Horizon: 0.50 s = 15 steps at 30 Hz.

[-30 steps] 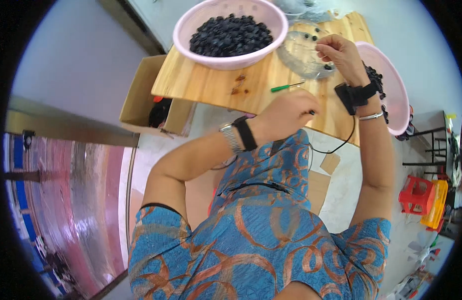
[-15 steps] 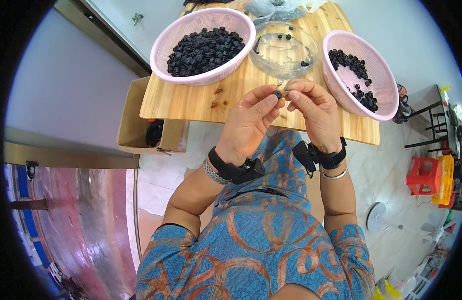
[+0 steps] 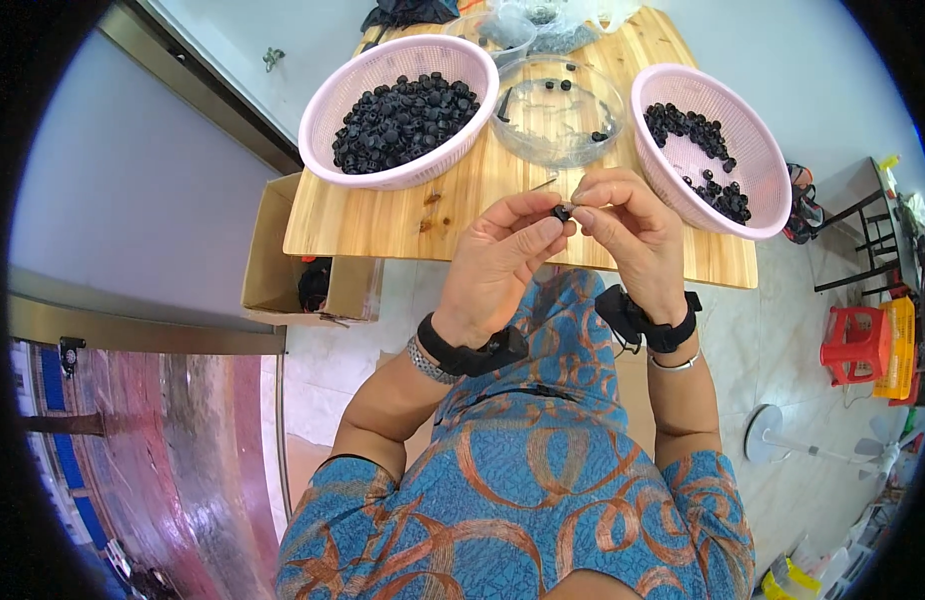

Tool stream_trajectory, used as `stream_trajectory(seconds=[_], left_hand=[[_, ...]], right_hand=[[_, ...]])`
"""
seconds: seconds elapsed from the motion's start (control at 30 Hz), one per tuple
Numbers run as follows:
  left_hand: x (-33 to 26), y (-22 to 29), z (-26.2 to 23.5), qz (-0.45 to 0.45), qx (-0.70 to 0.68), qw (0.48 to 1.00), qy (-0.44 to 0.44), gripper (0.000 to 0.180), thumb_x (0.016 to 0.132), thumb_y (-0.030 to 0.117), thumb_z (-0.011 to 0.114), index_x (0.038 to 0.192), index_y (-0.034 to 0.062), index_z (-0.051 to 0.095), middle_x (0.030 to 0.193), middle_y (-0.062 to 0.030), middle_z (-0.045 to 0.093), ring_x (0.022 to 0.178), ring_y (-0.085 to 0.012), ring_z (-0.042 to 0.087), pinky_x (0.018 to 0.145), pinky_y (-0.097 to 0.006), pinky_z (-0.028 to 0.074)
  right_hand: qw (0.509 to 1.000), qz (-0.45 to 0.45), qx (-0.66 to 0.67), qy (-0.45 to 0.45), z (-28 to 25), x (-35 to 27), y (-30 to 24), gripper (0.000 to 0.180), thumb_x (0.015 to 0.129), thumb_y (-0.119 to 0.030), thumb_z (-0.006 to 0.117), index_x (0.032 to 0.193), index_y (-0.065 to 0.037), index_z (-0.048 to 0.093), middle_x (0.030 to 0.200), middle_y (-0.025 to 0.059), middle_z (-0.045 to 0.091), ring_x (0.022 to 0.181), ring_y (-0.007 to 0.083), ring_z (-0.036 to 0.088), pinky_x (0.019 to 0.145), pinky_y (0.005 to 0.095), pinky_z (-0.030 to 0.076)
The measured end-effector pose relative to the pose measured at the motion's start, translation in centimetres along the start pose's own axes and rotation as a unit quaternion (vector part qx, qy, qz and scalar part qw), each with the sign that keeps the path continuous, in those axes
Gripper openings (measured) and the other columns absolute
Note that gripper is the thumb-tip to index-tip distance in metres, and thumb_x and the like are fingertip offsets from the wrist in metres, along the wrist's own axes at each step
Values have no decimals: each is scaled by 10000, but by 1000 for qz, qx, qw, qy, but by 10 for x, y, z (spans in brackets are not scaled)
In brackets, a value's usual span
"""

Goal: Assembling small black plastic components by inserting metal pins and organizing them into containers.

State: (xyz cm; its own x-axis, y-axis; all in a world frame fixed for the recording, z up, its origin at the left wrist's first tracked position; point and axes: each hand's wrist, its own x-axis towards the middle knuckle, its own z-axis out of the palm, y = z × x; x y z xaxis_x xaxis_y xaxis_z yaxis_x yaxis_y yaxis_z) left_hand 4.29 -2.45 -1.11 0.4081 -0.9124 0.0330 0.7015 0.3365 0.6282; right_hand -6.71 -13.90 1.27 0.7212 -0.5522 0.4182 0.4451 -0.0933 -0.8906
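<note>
Above the near edge of the table my two hands meet. My left hand point(image 3: 493, 268) pinches a small round black part point(image 3: 562, 212) between thumb and fingertips. Thumb and forefinger of my right hand point(image 3: 638, 238) are pressed together right against that part; what they hold is too small to make out. Just beyond the fingertips a thin dark sliver point(image 3: 543, 184) shows over the wood. A pink basket point(image 3: 321, 112) at the left is heaped with similar black pieces. Another pink basket point(image 3: 695, 165), at the right, holds fewer black pieces.
Between the baskets a clear round tray point(image 3: 548, 150) holds a few black bits on the wooden table point(image 3: 383, 215). Clear plastic bags point(image 3: 553, 35) lie behind it. An open cardboard box point(image 3: 268, 240) stands below the table's left side. A red stool point(image 3: 853, 345) stands at the right.
The black part has tilted in my left fingertips, and both hands sit slightly lower in view. The whole view has shifted a little. My grip stays pinched.
</note>
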Motion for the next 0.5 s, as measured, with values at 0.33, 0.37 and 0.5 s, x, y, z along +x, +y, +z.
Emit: stream_trajectory(seconds=[0.33, 0.37, 0.5], left_hand=[[2, 7, 0, -22, -36, 999, -12, 201, 855, 8, 547, 1056, 4, 548, 978, -81, 594, 883, -142, 604, 802, -233, 511], [4, 7, 0, -28, -28, 999, -8, 185, 855, 7, 545, 1040, 4, 547, 963, -74, 592, 857, -131, 600, 783, -227, 510], [6, 9, -4, -33, 3, 999, -6, 139, 855, 16, 546, 994, 14, 550, 951, -64, 589, 801, -109, 586, 733, -217, 498]], right_hand=[[935, -169, -305, -60, -3, 6, -11, 111, 751, 1, 640, 856, -15, 607, 873, 86, 567, 761, 168, 576, 645, 247, 460], [928, -185, -318, -61, -3, 6, -9, 119, 741, -5, 646, 853, -25, 610, 867, 88, 572, 766, 187, 580, 645, 258, 465], [908, -224, -347, -77, -6, 7, -4, 126, 725, -11, 657, 841, -23, 609, 865, 95, 580, 756, 214, 587, 639, 282, 479]])
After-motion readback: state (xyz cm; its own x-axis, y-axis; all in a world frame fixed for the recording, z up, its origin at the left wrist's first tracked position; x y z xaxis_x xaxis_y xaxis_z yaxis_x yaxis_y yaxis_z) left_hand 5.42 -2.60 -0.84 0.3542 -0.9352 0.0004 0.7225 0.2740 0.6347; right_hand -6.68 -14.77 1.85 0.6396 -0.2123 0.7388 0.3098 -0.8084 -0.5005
